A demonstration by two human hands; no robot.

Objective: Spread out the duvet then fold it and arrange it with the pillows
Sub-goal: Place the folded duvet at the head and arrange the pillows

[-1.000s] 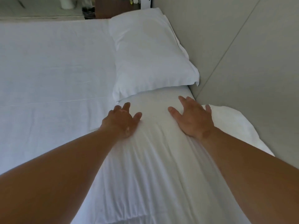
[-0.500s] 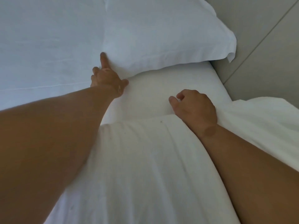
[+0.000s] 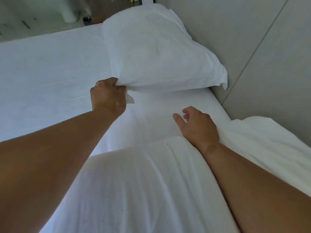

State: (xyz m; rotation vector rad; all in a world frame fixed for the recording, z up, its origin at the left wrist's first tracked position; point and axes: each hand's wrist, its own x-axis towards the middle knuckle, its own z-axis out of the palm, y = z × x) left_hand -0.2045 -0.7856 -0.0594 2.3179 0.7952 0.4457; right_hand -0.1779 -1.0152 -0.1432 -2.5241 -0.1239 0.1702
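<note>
Gripping the near corner of the pillow (image 3: 156, 52), the left hand (image 3: 107, 96) is seen from the head camera with its fingers curled tightly into the fabric. That corner is raised off the bed (image 3: 47, 73), while the pillow's far side lies close to the wall (image 3: 252, 39). The lift is judged to serve the arranging step, either to shift the pillow or to make room beneath it. The right hand (image 3: 198, 126) is laid at the top edge of the folded duvet (image 3: 143, 182), its heel on the cloth, thumb out and fingers loosely bent, with nothing held. It is probably kept there to steady the fold. The duvet is stretched as a long folded band along the wall side of the bed, just short of the pillow, with bare sheet left between them.
</note>
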